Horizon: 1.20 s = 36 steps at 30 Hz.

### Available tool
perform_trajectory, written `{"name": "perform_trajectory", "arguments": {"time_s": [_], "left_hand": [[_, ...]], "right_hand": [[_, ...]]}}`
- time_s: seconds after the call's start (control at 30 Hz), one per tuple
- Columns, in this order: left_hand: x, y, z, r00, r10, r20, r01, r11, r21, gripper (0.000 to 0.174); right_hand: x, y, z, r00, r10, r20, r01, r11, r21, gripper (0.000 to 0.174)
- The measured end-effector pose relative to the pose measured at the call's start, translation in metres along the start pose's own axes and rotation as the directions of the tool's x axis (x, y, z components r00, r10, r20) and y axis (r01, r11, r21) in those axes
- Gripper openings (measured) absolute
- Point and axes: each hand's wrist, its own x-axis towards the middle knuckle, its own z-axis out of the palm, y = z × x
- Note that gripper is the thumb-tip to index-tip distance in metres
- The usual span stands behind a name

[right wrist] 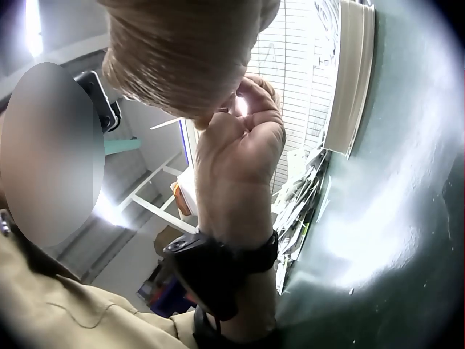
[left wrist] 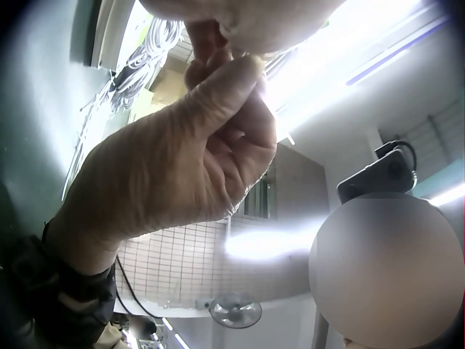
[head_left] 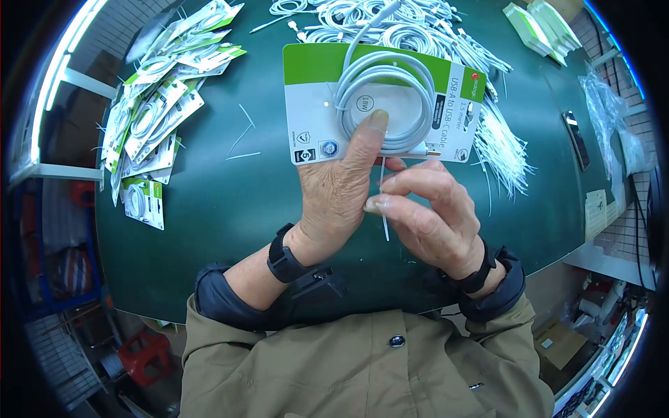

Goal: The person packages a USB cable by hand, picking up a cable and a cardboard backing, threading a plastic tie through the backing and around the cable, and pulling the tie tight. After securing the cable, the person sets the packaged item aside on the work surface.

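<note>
My left hand (head_left: 334,191) grips a white and green packaging card (head_left: 313,118) from below, thumb pressed on its front. A coiled white USB cable (head_left: 419,76) lies against the card, its printed face turned up towards the head camera. Under the card's lower edge my right hand (head_left: 439,216) pinches a thin white cable tie (head_left: 386,228) between thumb and fingers. The tie's tail hangs down past the fingertips. Both hands meet close together in the wrist views, where the left wrist view shows the right hand (left wrist: 182,160) and the card is hidden.
Carded cables (head_left: 157,104) form a heap on the left of the green table (head_left: 230,209). Loose coiled cables (head_left: 411,38) pile up at the back, beside a bundle of cable ties (head_left: 505,146). Stacked cards (head_left: 543,31), a phone (head_left: 576,139) and clear plastic bags (head_left: 606,104) lie right.
</note>
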Motion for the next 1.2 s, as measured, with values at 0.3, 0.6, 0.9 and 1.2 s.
{"name": "perform_trajectory", "arguments": {"time_s": [0.3, 0.6, 0.9, 1.2], "left_hand": [[0.000, -0.008, -0.003, 1.000, 0.001, 0.007, -0.002, 1.000, 0.030, 0.026], [-0.003, 0.001, 0.007, 0.999, -0.032, -0.029, 0.032, 0.999, 0.007, 0.027], [-0.004, -0.002, 0.003, 1.000, -0.029, -0.013, 0.029, 1.000, -0.002, 0.027], [-0.004, -0.017, -0.001, 0.999, 0.042, 0.028, -0.042, 0.999, 0.014, 0.035]], "right_hand": [[0.000, -0.004, 0.004, 0.998, 0.026, -0.050, -0.023, 0.998, 0.056, 0.029], [-0.001, -0.005, 0.004, 0.997, 0.000, -0.080, 0.010, 0.992, 0.124, 0.032], [-0.002, -0.004, 0.001, 0.999, 0.021, -0.051, -0.012, 0.986, 0.164, 0.033], [0.017, -0.001, 0.001, 0.933, 0.259, -0.251, -0.241, 0.965, 0.100, 0.023]]}}
